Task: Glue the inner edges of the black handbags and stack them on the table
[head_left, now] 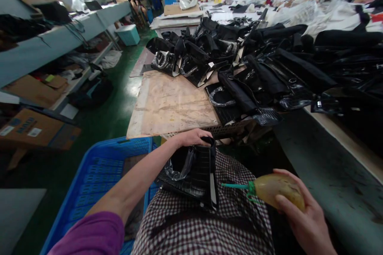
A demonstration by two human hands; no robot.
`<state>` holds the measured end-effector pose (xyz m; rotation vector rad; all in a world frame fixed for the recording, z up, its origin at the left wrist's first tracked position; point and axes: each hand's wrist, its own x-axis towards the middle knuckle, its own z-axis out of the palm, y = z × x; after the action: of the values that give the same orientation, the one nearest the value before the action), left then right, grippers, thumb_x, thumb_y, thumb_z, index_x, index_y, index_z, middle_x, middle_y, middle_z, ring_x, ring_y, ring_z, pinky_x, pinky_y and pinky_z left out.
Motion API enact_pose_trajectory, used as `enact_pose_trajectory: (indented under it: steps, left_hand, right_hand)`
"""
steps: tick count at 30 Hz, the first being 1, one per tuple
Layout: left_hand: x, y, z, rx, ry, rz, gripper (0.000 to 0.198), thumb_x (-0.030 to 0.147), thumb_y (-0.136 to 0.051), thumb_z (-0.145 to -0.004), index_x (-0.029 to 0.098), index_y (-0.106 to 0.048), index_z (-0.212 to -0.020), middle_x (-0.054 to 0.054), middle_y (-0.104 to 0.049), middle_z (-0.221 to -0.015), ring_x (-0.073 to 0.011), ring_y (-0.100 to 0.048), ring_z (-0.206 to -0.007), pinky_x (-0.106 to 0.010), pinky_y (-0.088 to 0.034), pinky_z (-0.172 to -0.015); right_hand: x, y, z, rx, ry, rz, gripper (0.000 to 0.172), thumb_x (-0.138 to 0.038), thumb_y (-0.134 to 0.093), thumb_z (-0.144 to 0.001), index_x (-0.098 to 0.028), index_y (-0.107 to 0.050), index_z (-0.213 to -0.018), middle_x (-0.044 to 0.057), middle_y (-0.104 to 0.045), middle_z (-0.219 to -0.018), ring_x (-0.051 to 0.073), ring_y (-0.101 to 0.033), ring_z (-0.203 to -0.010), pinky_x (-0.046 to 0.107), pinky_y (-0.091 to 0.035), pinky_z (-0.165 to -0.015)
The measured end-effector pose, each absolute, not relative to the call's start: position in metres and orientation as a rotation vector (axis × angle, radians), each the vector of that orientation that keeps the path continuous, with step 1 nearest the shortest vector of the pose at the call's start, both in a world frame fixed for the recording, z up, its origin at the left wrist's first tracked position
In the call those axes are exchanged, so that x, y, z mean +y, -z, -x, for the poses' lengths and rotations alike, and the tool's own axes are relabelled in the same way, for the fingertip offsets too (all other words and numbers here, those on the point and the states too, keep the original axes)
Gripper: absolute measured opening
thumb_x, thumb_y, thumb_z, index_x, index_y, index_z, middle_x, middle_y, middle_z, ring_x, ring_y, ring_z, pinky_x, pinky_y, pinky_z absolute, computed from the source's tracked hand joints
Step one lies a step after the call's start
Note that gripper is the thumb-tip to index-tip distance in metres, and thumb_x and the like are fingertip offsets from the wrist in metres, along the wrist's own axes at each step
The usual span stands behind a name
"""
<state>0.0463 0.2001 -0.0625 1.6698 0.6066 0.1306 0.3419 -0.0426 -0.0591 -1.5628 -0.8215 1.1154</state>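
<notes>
On my lap, over a checkered apron [179,227], rests a black crocodile-textured handbag piece [200,171] with a plastic-wrapped handle [179,169]. My left hand [196,137] grips its top edge, fingers curled over the black material. A pale strip [213,191] shows along the piece's right side. In my right hand [299,203] is a soft yellowish glue bottle [277,191] with a green collar and a thin green nozzle [236,186]. The nozzle points left toward the pale strip, apart from it.
A worn board-topped table [176,103] stands ahead, with several black bag pieces [239,87] heaped at its right. A blue plastic crate [98,171] sits on the floor at my left. Beyond are a long bench [89,24], a cardboard box [36,129] and a seated person [133,2].
</notes>
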Motion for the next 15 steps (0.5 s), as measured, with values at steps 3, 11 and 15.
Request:
enact_pose_trajectory:
  steps: [3, 11, 15]
  left_hand:
    - [0.199, 0.076, -0.051, 0.600, -0.143, -1.654, 0.029, 0.035, -0.075, -0.076, 0.013, -0.072, -0.094, -0.003, -0.069, -0.094, -0.0185, -0.062, -0.091, -0.027, -0.046, -0.087]
    - [0.195, 0.078, -0.046, 0.629, -0.171, -1.618, 0.029, 0.037, -0.074, -0.076, 0.013, -0.073, -0.091, -0.004, -0.068, -0.094, -0.0191, -0.061, -0.094, -0.027, -0.047, -0.085]
    - [0.194, 0.077, -0.045, 0.629, -0.167, -1.617, 0.026, 0.036, -0.074, -0.076, 0.013, -0.073, -0.089, -0.003, -0.067, -0.094, -0.0182, -0.061, -0.092, -0.027, -0.047, -0.085]
  right_hand:
    - [-0.035, 0.053, -0.338, -0.985, -1.067, 1.601, 0.060, -0.045, -0.083, -0.067, -0.027, -0.060, -0.119, 0.004, -0.068, -0.106, 0.022, -0.067, -0.087, 0.020, -0.057, -0.072]
    - [-0.019, 0.057, -0.326, -1.156, -1.035, 1.567, 0.050, -0.043, -0.077, -0.075, -0.027, -0.059, -0.118, 0.003, -0.067, -0.102, 0.021, -0.068, -0.084, 0.023, -0.059, -0.071]
    - [-0.012, 0.058, -0.320, -1.179, -0.992, 1.576, 0.050, -0.044, -0.077, -0.074, -0.026, -0.059, -0.117, 0.003, -0.067, -0.101, 0.021, -0.068, -0.083, 0.025, -0.059, -0.070]
